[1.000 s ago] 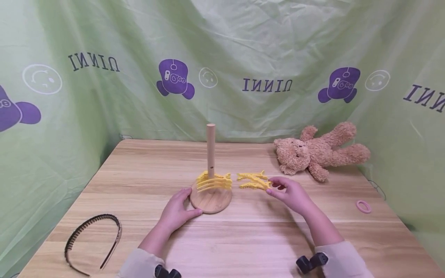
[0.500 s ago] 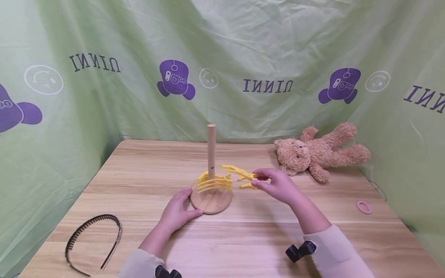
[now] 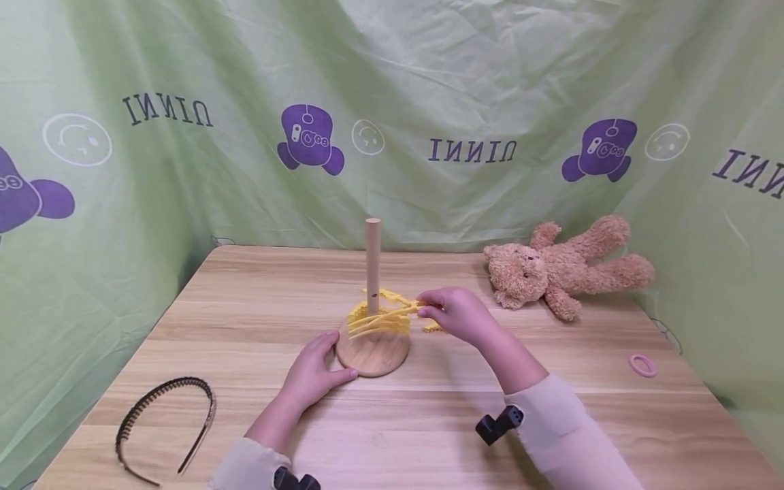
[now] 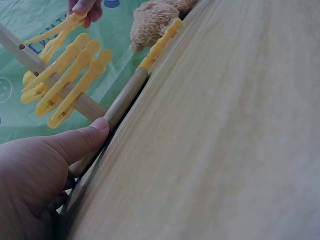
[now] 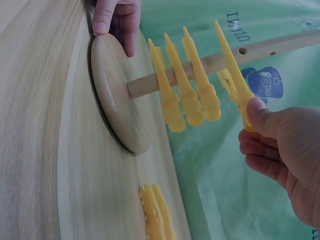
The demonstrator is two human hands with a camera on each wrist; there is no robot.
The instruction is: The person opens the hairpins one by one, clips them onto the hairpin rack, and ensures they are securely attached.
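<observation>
A wooden stand has a round base (image 3: 375, 362) and an upright post (image 3: 373, 258). My left hand (image 3: 311, 371) holds the base at its left edge, thumb on the near rim in the left wrist view. My right hand (image 3: 456, 314) pinches a yellow two-pronged plastic clip (image 5: 229, 60) by its joined end, between thumb and fingers. The clip's prongs reach to either side of the post, above three similar yellow clips (image 5: 186, 87) set around it low down. More yellow clips (image 5: 157, 215) lie on the table right of the base, partly hidden behind my right hand in the head view.
A brown teddy bear (image 3: 563, 269) lies at the back right of the wooden table (image 3: 275, 286). A pink ring (image 3: 642, 365) is at the right, and a dark toothed headband (image 3: 137, 415) at the front left. Green printed cloth (image 3: 392, 184) hangs behind and beside the table.
My right hand has picked up a yellow clip from the table and carried it left and slightly upward to the post. My left hand stays on the base.
</observation>
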